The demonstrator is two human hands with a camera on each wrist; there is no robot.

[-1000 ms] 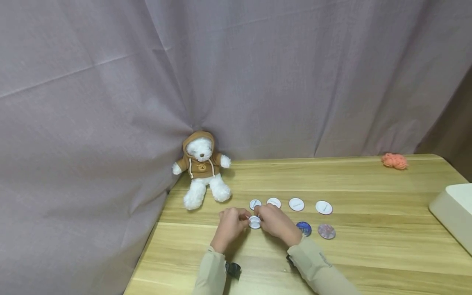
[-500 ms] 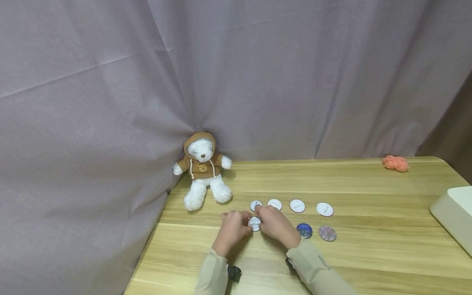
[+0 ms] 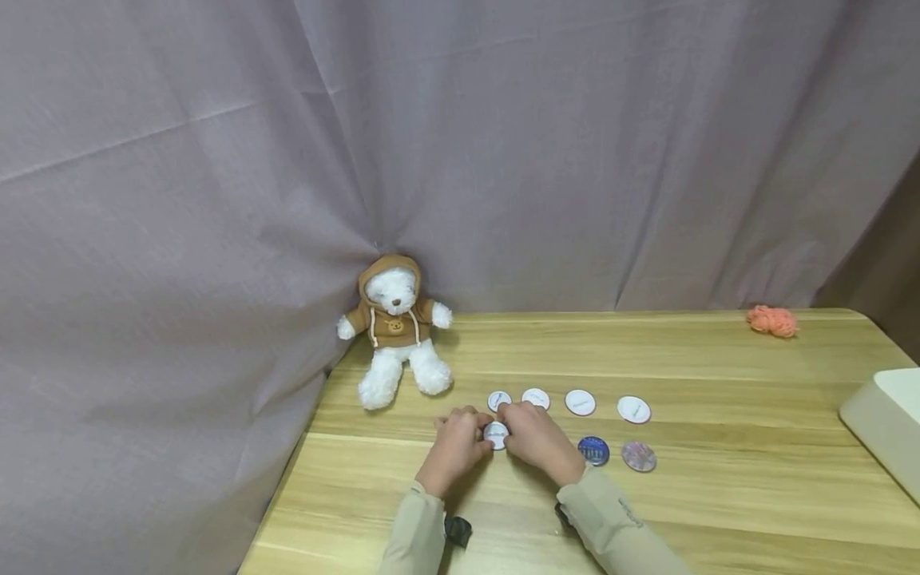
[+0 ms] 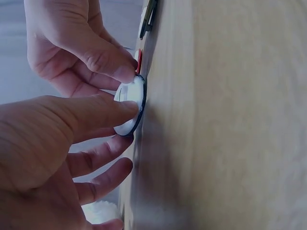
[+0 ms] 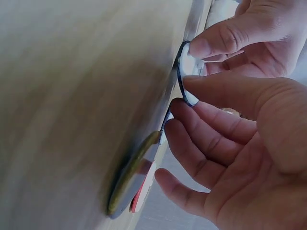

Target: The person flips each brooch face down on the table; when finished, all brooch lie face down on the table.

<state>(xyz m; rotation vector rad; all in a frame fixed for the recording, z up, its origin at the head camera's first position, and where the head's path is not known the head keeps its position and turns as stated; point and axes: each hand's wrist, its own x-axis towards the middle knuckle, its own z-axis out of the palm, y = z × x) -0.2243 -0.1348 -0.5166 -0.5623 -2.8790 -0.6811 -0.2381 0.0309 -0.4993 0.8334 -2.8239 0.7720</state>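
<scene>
A round pin badge [image 3: 496, 436], white back up with a thin line across it, is held between both hands just above or on the table. My left hand [image 3: 458, 447] pinches its left edge; in the left wrist view the left thumb lies on the white back. On the opposite edge, my right hand [image 3: 541, 439] pinches it with thumb and fingers, the other fingers loosely bent. Seen from the right wrist, the badge [image 5: 186, 64] stands tilted with a dark rim. Fingers hide parts of its edge.
Behind the hands lie several white-backed badges [image 3: 580, 402] in a row. A blue badge [image 3: 593, 451] and a pinkish badge [image 3: 639, 456] lie to the right. A teddy bear [image 3: 395, 335], orange yarn [image 3: 772, 321] and a white bin [image 3: 880, 423] are on the wooden table [image 3: 719, 511].
Both hands keep hold of the badge in nearly the same spot. The badge's tilt has shifted slightly, and the bar across its back looks less raised. The left fingers have moved a little.
</scene>
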